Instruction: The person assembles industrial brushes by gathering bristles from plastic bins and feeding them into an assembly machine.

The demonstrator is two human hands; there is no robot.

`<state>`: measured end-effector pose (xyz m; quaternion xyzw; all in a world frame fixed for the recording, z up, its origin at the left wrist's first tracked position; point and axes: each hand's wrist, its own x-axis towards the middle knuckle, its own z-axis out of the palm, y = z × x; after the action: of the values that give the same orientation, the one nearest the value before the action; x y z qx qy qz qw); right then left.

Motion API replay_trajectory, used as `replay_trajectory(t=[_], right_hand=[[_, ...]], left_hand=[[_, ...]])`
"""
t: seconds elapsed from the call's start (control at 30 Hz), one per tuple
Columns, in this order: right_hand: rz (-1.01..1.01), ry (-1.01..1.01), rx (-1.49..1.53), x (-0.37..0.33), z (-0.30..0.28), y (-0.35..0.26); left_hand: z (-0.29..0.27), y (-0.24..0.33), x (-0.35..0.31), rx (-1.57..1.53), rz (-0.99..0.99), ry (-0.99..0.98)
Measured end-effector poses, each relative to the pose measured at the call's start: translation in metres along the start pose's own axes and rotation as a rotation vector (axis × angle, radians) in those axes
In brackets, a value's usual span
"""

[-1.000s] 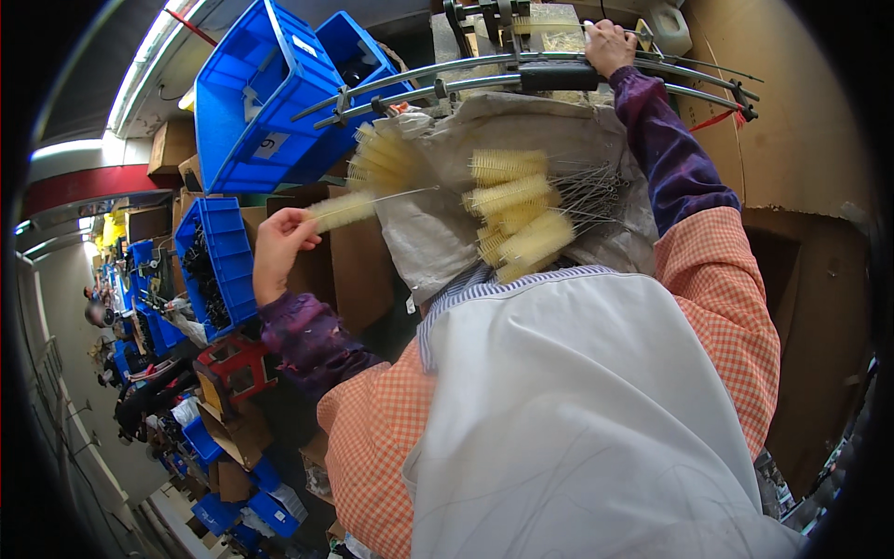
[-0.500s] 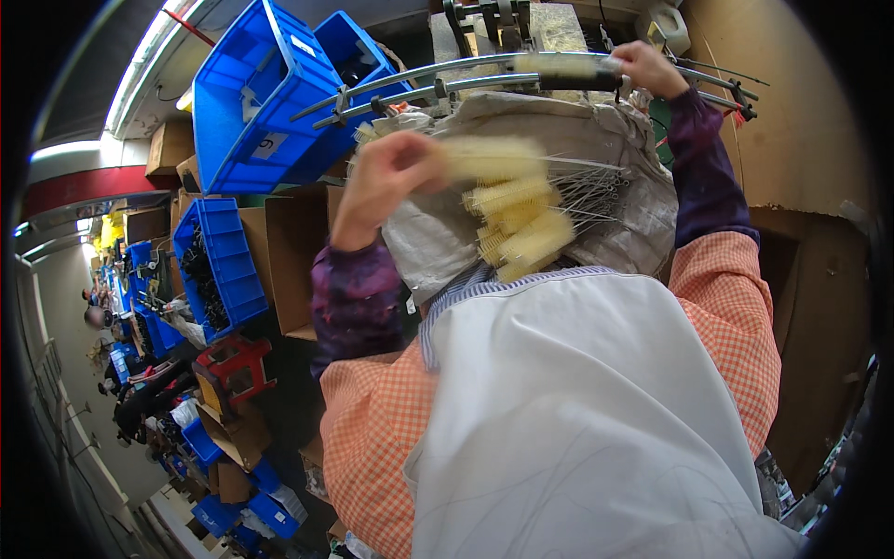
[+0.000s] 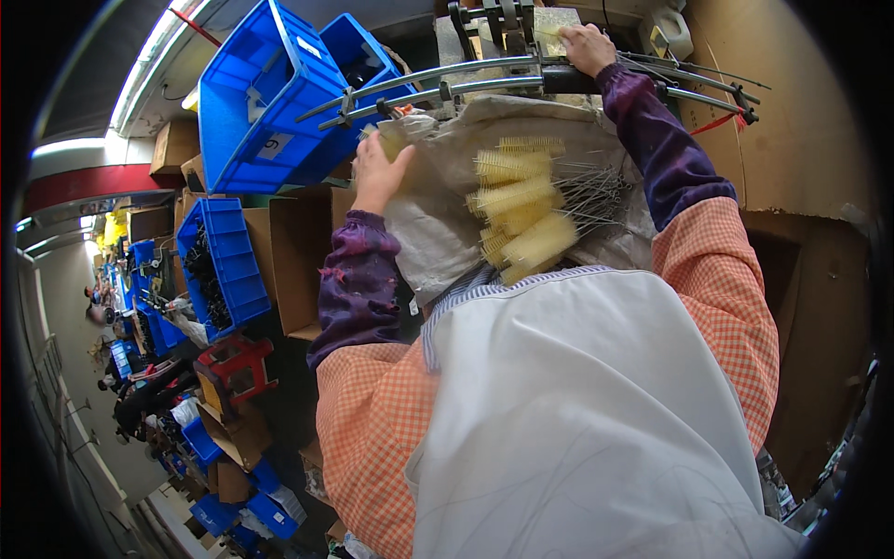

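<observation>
My left hand (image 3: 376, 175) is raised at the left of a pale cloth sack (image 3: 433, 219), thumb apart from the fingers. A blurred yellowish patch of bristles shows by its fingertips; the palm side is hidden. My right hand (image 3: 589, 50) is at the machine (image 3: 507, 37) beyond the metal rods, its fingers curled down. A small pale-yellow bit shows beside those fingertips, too little to name. On the sack between my arms lies a pile of yellow bristle brushes (image 3: 521, 200), their twisted wire stems (image 3: 596, 196) pointing right.
Two long metal rods (image 3: 438, 86) with clamps cross in front of the machine. Blue plastic bins (image 3: 270, 102) stand at the left, with another blue bin (image 3: 223, 265) of dark parts lower down. Cardboard (image 3: 773, 121) rises at the right. A red stool (image 3: 237, 363) stands at the left.
My left hand has moved away from the brush it was near, opening; a brush now lies atop the pile. My right hand has moved left and farther off, from the rods to the machine.
</observation>
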<state>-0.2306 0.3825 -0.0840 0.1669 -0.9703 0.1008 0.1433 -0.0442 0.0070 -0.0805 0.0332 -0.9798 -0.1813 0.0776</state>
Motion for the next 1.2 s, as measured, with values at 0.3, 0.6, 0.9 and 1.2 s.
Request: replay_trajectory(t=[0.3,0.6,0.9,1.2], right_hand=[[-0.001,-0.037,0.14,0.02,0.041,0.024],[-0.097,-0.009,-0.094,0.033,0.035,0.027],[0.178,0.186,-0.26,-0.001,0.04,0.086],[0.222,0.217,-0.259,-0.01,0.016,0.026]], left_hand=[[-0.011,-0.022,0.0,0.156,-0.322,-0.27],[0.01,-0.057,-0.001,0.156,-0.291,-0.259],[0.012,-0.075,-0.01,0.084,-0.255,-0.195],[-0.002,-0.057,-0.021,0.019,-0.254,-0.126]])
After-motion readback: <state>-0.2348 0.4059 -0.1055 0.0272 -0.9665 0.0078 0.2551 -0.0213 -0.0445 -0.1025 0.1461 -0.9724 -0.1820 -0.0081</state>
